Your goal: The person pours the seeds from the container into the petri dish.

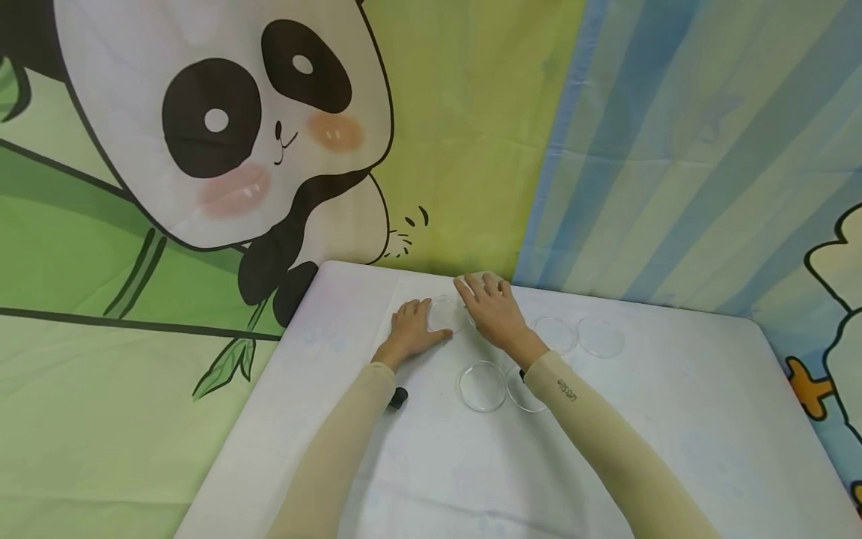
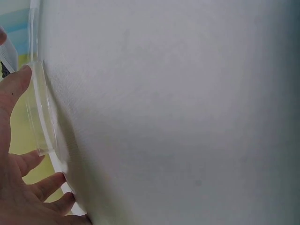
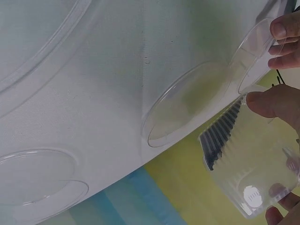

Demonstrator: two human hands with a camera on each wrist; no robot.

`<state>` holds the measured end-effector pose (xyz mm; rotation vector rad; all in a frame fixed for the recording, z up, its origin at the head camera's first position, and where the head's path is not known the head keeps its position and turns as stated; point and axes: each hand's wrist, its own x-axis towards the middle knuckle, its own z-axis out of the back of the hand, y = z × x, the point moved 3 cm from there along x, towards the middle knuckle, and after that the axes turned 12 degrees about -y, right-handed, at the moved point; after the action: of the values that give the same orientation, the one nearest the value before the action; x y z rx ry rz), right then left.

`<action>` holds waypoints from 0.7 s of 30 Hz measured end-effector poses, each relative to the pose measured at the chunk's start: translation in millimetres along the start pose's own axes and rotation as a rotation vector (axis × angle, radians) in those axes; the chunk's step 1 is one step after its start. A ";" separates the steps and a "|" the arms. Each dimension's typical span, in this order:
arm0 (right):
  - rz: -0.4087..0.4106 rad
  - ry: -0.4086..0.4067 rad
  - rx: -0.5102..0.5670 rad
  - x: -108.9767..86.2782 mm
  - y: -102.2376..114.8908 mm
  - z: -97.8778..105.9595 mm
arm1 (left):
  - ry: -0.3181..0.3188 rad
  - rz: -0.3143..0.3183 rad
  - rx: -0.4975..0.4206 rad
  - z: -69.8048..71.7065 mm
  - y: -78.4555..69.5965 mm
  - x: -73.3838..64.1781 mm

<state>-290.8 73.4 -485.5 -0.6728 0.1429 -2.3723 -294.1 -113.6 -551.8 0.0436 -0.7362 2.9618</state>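
**A Light Touch Called For**

Head view: A left hand (image 1: pixel 411 331) spreads around a clear dish (image 1: pixel 445 314) near the far edge of a white table (image 1: pixel 660 434); the right hand (image 1: pixel 497 313) is just beside it, with other clear dishes (image 1: pixel 482 386) lying about.

Left wrist view: Thumb and forefinger hold the dish's rim in a wide span. It looks light, stiff, slick and probably brittle, best taken by opposite sides.

Right wrist view: The right hand grips a clear container (image 3: pixel 253 164) between thumb and fingers. Its thin walls may flex or crack, favoring gentle edge pressure.
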 end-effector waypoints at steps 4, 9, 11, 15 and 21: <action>0.012 -0.021 -0.009 0.1 1.0 -0.8 | 0.003 0.002 -0.008 -1.1 0.5 0.6; 0.025 -0.030 -0.014 0.9 2.3 0.3 | 0.002 0.002 -0.015 -0.5 -0.7 0.2; 0.028 -0.032 -0.012 1.1 2.6 1.1 | -0.001 -0.002 -0.017 -0.1 -1.4 -0.1; 0.031 -0.025 -0.018 1.5 2.8 2.2 | -0.006 -0.003 -0.018 0.4 -2.1 -0.5; 0.040 -0.003 -0.033 2.0 2.6 2.3 | -0.003 0.000 -0.015 1.4 -2.0 -0.9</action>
<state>-289.5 70.3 -483.3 -0.6832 0.1921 -2.3354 -293.0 -112.6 -549.6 0.0475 -0.7594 2.9570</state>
